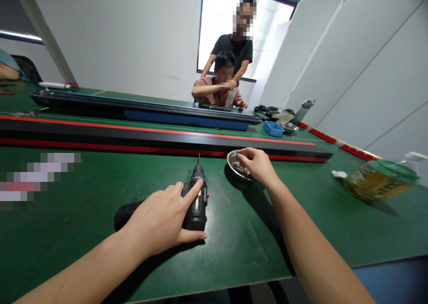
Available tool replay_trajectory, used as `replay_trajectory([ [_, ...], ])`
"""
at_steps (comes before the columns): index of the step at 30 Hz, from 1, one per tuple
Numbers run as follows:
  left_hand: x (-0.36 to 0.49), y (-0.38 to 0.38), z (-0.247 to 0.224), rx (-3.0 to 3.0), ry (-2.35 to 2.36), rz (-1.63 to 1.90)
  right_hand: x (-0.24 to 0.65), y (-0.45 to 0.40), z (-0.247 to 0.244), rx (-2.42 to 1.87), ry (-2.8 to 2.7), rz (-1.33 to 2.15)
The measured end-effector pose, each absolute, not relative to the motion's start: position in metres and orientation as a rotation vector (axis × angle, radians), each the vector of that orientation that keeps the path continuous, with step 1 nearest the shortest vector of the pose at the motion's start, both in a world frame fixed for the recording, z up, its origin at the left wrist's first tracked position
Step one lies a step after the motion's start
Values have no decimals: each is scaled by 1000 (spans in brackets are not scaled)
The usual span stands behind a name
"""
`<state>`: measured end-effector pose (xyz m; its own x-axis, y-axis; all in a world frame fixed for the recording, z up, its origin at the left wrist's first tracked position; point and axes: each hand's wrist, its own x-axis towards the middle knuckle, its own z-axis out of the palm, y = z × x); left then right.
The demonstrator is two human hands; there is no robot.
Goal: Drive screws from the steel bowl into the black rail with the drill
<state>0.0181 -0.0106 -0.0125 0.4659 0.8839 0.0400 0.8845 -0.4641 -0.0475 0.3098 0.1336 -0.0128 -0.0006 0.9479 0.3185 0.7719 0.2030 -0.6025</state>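
My left hand (pixel 163 215) is wrapped over a black cordless drill (pixel 197 206), which lies on its side on the green table (pixel 230 250). The drill's thin bit points away from me, toward a long black and red bar (pixel 167 139). To the right, my right hand (pixel 256 163) reaches into a round metal bowl (pixel 234 169) of small dark pieces, probably screws. Its fingers are pinched together at the bowl's inside; whatever is between the fingertips is too small to make out.
Behind the bar lies a second long black bar (pixel 140 108) with a blue part. A blue basket (pixel 273 129) and another metal bowl (pixel 288 126) stand at the back right. A green-lidded container (pixel 379 179) is at the right. Two people are across the table.
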Motion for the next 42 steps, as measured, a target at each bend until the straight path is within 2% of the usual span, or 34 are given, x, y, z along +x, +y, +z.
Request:
replay_trajectory([
  [5,17,-15,-10,-2673,-1582,-27,290,125,-8,-1499,-1810,253],
  [12,19,-20,-8,-2706,-1583,-14,225,121,-6,-1225,-1893,366],
  [21,22,-20,2,-2748,-1627,23,184,178,-51,-1431,-1679,391],
  [32,20,-18,-9,-2721,-1620,0,186,189,-77,-1222,-1414,969],
  [42,20,-19,-9,-2711,-1592,-20,182,189,-79,-1121,-1310,1132],
])
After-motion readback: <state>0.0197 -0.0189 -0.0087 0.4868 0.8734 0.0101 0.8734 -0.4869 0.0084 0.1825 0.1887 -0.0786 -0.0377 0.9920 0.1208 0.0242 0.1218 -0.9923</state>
